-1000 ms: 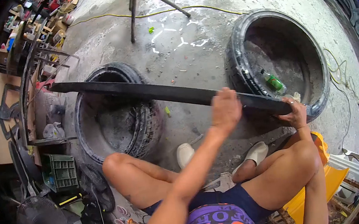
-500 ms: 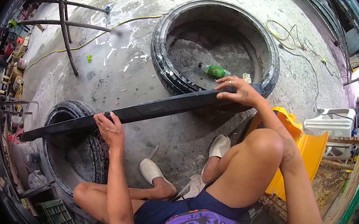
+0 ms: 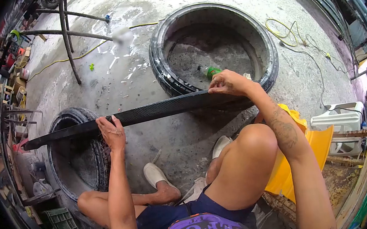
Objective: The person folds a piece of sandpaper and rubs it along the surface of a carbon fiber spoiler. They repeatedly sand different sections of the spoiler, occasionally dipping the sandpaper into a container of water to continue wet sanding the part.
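Note:
A long black panel (image 3: pixel 161 109) with a ribbed, carbon-like face runs across in front of me, resting over two tyres. Its left end passes above the smaller tyre (image 3: pixel 105 159); its right part crosses the near rim of the large tyre (image 3: pixel 160 72). My left hand (image 3: pixel 113 132) grips the panel left of its middle, thumb on the upper edge and fingers behind. Near the right end, my right hand (image 3: pixel 230 85) has its fingers drawn together at the panel's upper edge. Whether something small sits in that pinch is hidden.
Inside the large tyre lies a green-labelled bottle (image 3: pixel 213 71). Yellow plastic parts (image 3: pixel 305 158) and a white plastic stool (image 3: pixel 339 121) stand to my right. A dark metal stand (image 3: pixel 69 41) is at upper left. A yellow hose (image 3: pixel 70 58) crosses the concrete floor.
My right hand has moved left along the panel's upper edge, and its spread fingers have drawn together. My left hand keeps its hold. The view has shifted slightly.

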A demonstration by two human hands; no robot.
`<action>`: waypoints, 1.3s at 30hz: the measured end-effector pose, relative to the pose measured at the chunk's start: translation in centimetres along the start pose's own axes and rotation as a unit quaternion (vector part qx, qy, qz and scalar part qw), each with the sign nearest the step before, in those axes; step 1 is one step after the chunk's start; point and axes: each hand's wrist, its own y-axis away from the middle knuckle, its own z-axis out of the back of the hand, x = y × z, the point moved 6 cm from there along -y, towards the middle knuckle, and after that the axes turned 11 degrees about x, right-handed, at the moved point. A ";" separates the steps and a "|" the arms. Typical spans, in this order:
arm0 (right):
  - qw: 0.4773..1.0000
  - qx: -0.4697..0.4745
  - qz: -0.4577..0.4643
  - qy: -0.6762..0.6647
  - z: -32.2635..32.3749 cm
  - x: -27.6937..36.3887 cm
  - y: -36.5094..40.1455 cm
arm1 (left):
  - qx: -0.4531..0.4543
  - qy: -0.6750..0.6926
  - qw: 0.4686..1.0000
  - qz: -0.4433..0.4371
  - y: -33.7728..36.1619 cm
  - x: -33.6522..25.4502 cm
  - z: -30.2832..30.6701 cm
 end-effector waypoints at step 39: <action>0.931 0.076 0.142 0.326 -0.5 4.3 -2.8 | -0.010 -0.011 1.000 -0.003 0.1 0.2 -0.1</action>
